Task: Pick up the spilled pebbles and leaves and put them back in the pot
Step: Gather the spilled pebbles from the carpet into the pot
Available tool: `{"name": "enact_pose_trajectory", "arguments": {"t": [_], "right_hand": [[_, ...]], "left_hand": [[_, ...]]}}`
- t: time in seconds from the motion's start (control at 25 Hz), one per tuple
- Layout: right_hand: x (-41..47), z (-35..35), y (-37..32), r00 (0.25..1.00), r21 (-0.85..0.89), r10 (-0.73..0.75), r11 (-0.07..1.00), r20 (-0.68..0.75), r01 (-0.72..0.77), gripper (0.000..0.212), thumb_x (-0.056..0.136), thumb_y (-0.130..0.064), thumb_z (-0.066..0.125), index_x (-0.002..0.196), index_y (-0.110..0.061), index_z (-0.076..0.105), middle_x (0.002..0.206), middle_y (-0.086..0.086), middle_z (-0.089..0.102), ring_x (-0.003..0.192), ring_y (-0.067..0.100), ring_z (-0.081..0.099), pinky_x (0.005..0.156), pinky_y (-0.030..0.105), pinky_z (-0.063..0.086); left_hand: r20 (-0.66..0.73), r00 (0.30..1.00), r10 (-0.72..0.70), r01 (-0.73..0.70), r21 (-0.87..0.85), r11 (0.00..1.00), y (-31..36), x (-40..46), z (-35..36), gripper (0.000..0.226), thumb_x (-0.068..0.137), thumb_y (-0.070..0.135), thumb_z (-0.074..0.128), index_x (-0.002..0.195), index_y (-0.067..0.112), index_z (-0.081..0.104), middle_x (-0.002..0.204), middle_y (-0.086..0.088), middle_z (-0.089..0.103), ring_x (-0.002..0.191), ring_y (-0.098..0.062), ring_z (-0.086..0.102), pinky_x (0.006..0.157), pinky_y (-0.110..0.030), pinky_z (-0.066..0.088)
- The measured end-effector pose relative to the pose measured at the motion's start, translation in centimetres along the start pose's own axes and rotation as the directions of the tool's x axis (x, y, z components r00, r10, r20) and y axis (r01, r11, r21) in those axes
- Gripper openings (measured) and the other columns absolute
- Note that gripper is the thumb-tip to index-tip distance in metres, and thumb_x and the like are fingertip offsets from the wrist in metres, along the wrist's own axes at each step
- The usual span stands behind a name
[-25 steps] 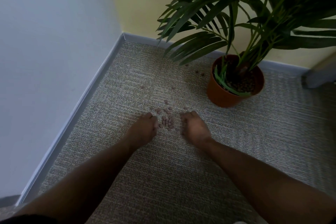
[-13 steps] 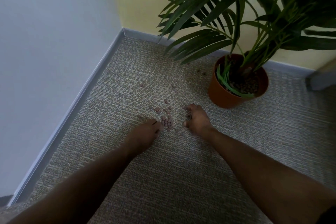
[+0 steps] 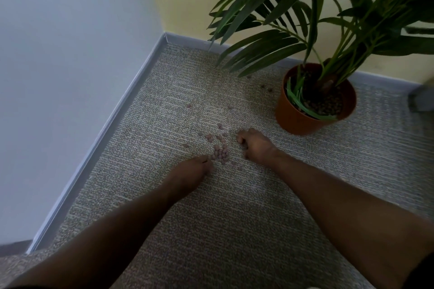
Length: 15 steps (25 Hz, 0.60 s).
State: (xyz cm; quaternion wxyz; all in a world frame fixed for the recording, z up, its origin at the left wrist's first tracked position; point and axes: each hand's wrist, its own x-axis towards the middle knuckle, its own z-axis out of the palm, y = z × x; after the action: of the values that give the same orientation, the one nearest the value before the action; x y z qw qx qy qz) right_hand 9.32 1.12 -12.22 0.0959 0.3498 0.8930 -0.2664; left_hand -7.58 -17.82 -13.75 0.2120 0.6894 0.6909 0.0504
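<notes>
The spilled pebbles [image 3: 220, 155] lie on the carpet [image 3: 234, 218], densest in a small heap that runs roughly from 6 to 12 o'clock before thinning into strays toward 11 and 1 o'clock; a few lone ones sit farther off, two of them just beside the pot [image 3: 296, 119] at its 10 o'clock. No loose leaves can be made out on the floor.

The heap lies between the two hands. The left hand [image 3: 190, 173] rests at the heap's 7 o'clock, knuckles up, its fingers curled under and touching the nearest pebbles — whether anything is already held inside cannot be told. The right hand [image 3: 256, 148] sits at the heap's 3 o'clock, near but apart from it, fingers [image 3: 240, 139] bent inward in a loose cup; what it holds, if anything, is hidden too.

So the pebbles lie at about 1 o'clock from the left hand and 9 o'clock from the right, and the left is the nearer. The likely step is raking the heap together from both sides. The pot stands at 2 o'clock from the heap, closer to the right hand, which looks better placed to carry a handful over — the palm fronds [image 3: 270, 37] overhang that path.

The wall [image 3: 70, 77] and skirting [image 3: 112, 124] close off the 9 o'clock side.
</notes>
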Motion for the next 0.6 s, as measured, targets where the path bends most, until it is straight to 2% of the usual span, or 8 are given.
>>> {"name": "enact_pose_trajectory", "arguments": {"t": [0.16, 0.24, 0.36, 0.48, 0.6], "right_hand": [[-0.8, -0.2, -0.2, 1.000, -0.026, 0.016, 1.000, -0.025, -0.017, 0.029, 0.071, -0.004, 0.070, 0.079, -0.022, 0.048, 0.099, 0.009, 0.050, 0.086, 0.027, 0.055, 0.070, 0.030, 0.044], [-1.2, 0.0, -0.3, 0.999, -0.072, 0.017, 0.997, -0.034, -0.019, 0.027, 0.077, -0.008, 0.068, 0.077, -0.023, 0.046, 0.100, 0.010, 0.053, 0.090, 0.027, 0.056, 0.070, 0.026, 0.039], [-1.5, 0.4, -0.3, 0.996, -0.035, 0.078, 0.996, -0.044, -0.079, 0.024, 0.080, -0.009, 0.066, 0.068, -0.023, 0.049, 0.092, 0.004, 0.052, 0.087, 0.024, 0.057, 0.069, 0.021, 0.031], [-1.8, 0.4, -0.2, 0.993, 0.044, 0.117, 0.992, -0.021, -0.116, 0.012, 0.079, -0.005, 0.064, 0.074, -0.016, 0.062, 0.096, 0.009, 0.062, 0.089, 0.025, 0.061, 0.071, 0.022, 0.041], [-2.6, 0.4, -0.7, 0.997, 0.155, 0.002, 0.988, -0.080, 0.010, 0.012, 0.077, -0.001, 0.066, 0.082, -0.011, 0.070, 0.094, 0.008, 0.065, 0.087, 0.025, 0.063, 0.073, 0.023, 0.045]], "left_hand": [[0.041, 0.998, -0.051, 0.049, 0.032, 0.998, 0.2, -0.3, -0.3, 0.019, 0.096, 0.029, 0.041, 0.103, 0.021, 0.057, 0.107, -0.005, 0.055, 0.098, -0.026, 0.061, 0.080, -0.040, 0.051], [0.015, 0.999, -0.049, 0.048, 0.046, 0.998, 0.2, -0.6, -0.2, 0.020, 0.096, 0.030, 0.040, 0.104, 0.021, 0.057, 0.107, -0.005, 0.055, 0.099, -0.025, 0.060, 0.081, -0.040, 0.050], [-0.010, 1.000, -0.018, 0.018, 0.048, 0.999, -0.1, -1.6, 0.2, 0.018, 0.095, 0.027, 0.043, 0.104, 0.021, 0.058, 0.106, -0.003, 0.055, 0.101, -0.023, 0.056, 0.083, -0.040, 0.048], [-0.023, 1.000, -0.015, 0.016, 0.053, 0.998, -0.6, -2.8, 0.4, 0.017, 0.094, 0.027, 0.045, 0.106, 0.023, 0.057, 0.107, -0.002, 0.054, 0.102, -0.022, 0.053, 0.083, -0.039, 0.047], [-0.022, 0.999, -0.036, 0.037, 0.042, 0.998, -0.7, -3.8, 0.4, 0.014, 0.093, 0.026, 0.046, 0.103, 0.023, 0.054, 0.105, -0.002, 0.053, 0.099, -0.020, 0.054, 0.079, -0.034, 0.045]]}}
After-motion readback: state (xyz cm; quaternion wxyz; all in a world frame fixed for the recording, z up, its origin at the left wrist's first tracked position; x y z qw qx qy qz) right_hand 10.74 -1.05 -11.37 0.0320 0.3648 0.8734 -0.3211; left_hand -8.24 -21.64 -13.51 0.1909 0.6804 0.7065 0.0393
